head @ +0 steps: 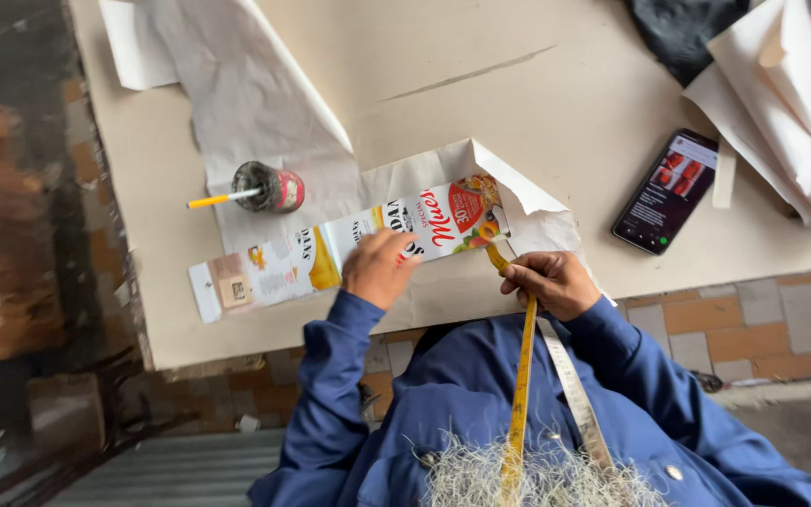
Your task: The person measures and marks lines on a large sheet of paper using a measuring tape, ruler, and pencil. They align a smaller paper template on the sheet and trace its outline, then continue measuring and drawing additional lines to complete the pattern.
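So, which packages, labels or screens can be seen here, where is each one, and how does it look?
Flattened carton: a long strip on the paper before the person, white with red, yellow and orange print; the left hand presses on it.
Phone: right side of the table, lying flat, a black rectangle with its screen lit in red and white.
Small jar: left of centre, lying on its side, dark with a red label band.

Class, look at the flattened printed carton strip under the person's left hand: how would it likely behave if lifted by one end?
The carton strip lies flat and thin, so it is probably light and would likely droop somewhat. Pressed by the left hand on smooth white paper, it might slide if pushed.
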